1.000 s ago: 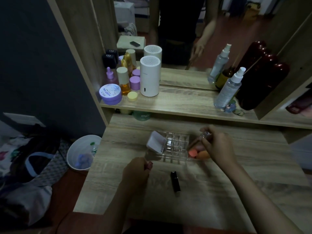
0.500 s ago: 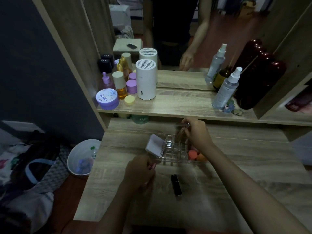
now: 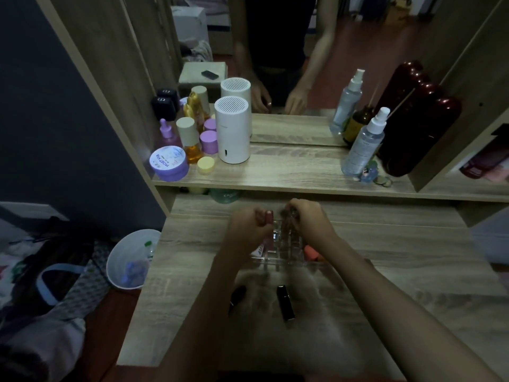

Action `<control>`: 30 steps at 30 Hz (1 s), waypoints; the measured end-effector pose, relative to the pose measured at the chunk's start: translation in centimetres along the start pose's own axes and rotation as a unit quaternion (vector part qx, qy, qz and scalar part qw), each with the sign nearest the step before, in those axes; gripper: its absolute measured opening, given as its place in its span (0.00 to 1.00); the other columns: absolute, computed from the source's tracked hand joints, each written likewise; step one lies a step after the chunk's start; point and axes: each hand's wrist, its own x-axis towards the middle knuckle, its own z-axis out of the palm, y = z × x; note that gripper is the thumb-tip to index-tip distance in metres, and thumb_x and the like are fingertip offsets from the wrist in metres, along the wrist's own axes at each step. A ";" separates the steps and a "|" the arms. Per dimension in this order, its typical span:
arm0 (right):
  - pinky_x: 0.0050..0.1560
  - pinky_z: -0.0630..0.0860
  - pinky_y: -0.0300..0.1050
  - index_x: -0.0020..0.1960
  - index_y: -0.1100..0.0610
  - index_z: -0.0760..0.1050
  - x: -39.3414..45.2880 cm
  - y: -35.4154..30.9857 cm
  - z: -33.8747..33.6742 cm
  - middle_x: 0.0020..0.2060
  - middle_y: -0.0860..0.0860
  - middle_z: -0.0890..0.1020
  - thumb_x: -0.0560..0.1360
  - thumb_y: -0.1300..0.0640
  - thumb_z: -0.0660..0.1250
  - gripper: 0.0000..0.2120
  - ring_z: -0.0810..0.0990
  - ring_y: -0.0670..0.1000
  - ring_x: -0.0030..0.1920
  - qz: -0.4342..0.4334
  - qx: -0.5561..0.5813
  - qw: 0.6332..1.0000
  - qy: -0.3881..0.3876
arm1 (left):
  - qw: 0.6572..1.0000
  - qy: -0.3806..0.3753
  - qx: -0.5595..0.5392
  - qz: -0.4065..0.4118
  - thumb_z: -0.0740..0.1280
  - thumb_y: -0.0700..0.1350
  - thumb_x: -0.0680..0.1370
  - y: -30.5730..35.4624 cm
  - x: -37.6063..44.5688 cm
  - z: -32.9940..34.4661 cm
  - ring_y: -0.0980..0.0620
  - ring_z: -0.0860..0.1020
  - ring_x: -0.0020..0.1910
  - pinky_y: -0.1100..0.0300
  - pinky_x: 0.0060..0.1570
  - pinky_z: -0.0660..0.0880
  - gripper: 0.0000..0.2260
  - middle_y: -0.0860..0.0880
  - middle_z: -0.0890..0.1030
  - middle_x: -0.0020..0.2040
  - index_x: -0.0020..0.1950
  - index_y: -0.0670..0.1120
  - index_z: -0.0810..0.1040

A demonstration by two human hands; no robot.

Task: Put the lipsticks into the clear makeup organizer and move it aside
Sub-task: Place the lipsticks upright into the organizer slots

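Note:
The clear makeup organizer (image 3: 283,252) sits in the middle of the wooden desk (image 3: 385,271), partly hidden under both hands. My left hand (image 3: 248,230) is above its left side, shut on a pink lipstick (image 3: 268,217) held upright. My right hand (image 3: 308,219) is over its back cells, closed on a small clear-capped lipstick (image 3: 290,215) that is blurred. A black lipstick (image 3: 285,302) lies flat on the desk in front of the organizer. Another dark tube (image 3: 237,296) lies to its left, half behind my left forearm. Orange sponges (image 3: 311,252) rest at the organizer's right.
A shelf (image 3: 289,172) behind the desk carries a white cylinder (image 3: 232,130), purple jars (image 3: 169,162), bottles and a spray bottle (image 3: 363,142) in front of a mirror. A white bin (image 3: 132,260) stands on the floor left of the desk.
My left hand has lifted from the desk front up to the organizer's left side with the pink lipstick. My right hand has stayed over the back cells, shifting slightly left.

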 end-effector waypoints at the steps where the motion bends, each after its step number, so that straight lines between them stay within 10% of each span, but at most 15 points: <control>1: 0.50 0.79 0.51 0.49 0.57 0.77 0.0 0.0 0.0 0.48 0.56 0.82 0.73 0.64 0.65 0.06 0.79 0.54 0.48 0.002 -0.002 1.000 0.000 | 1.000 0.012 -0.010 0.004 0.70 0.39 0.73 0.6 0.7 -0.1 0.60 0.74 0.32 0.76 0.32 0.73 0.05 0.53 0.77 0.35 0.47 0.40 0.78; 9: 0.49 0.76 0.53 0.50 0.61 0.77 0.0 -0.1 -0.4 0.47 0.59 0.81 0.73 0.61 0.64 0.07 0.78 0.58 0.48 -0.002 -0.016 1.000 -0.005 | 1.000 -0.001 -0.003 -0.003 0.70 0.36 0.71 2.4 3.8 0.9 0.50 0.80 0.38 0.62 0.41 0.78 0.08 0.46 0.81 0.39 0.49 0.40 0.79; 30: 0.51 0.77 0.52 0.63 0.56 0.73 -4.9 5.0 -4.4 0.54 0.57 0.81 0.70 0.59 0.72 0.22 0.80 0.57 0.50 0.036 -0.013 0.997 0.068 | 0.999 -0.034 0.019 0.028 0.71 0.34 0.68 0.9 4.1 0.7 0.64 0.70 0.28 0.77 0.27 0.70 0.08 0.59 0.72 0.30 0.44 0.43 0.78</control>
